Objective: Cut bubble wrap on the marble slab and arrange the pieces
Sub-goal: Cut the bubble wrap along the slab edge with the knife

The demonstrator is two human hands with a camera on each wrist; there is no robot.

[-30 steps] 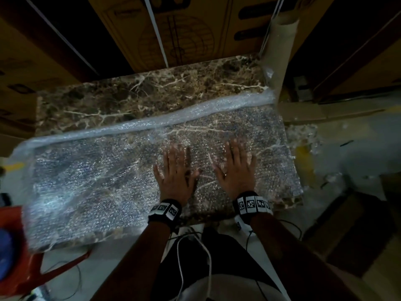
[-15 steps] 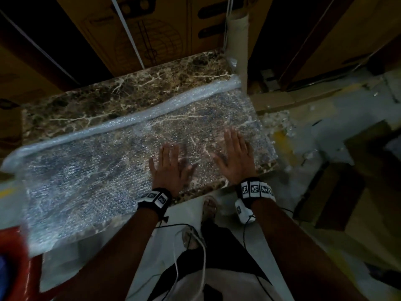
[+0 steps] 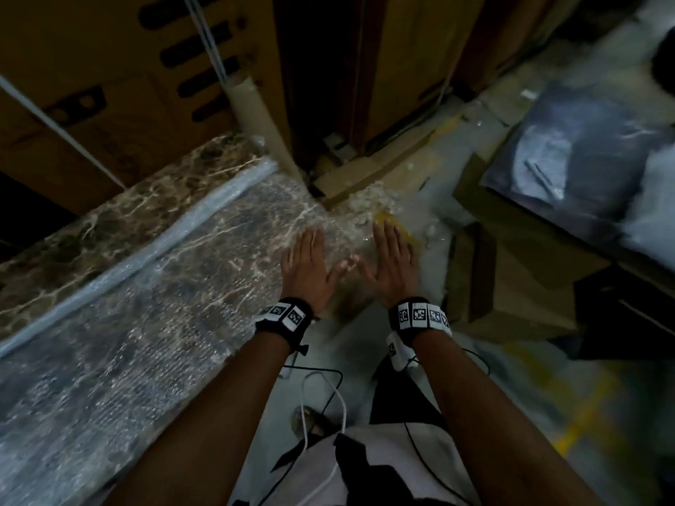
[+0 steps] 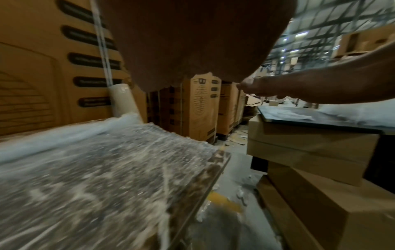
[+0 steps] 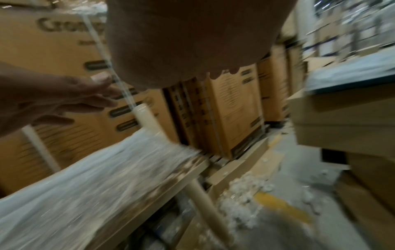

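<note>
Stacked brown cardboard cartons (image 3: 109, 85) fill the back wall. In front lies the long brown white-veined marble slab (image 3: 120, 213), its long axis running from lower left to upper right in the head view. A clear sheet of bubble wrap (image 3: 146, 323) covers the slab's near half, with a rolled or folded ridge along its far edge. A beige cardboard tube (image 3: 255, 115) leans at the slab's far right corner. To the right a dark flat board (image 3: 584, 158) sits on low boxes, and white wrap scraps (image 3: 372, 202) litter the floor.

Left hand (image 3: 307, 272) is over the slab's right end, fingers straight and spread, holding nothing; whether it touches the wrap can't be told through the blur. Right hand (image 3: 392, 264) is just beside it, past the slab's right edge over the floor, also flat and empty. No cutter in view.

Judgement: the sheet lies leftward of both hands, so the left hand is nearer for the next smoothing or gathering; the cut is not started here.
</note>
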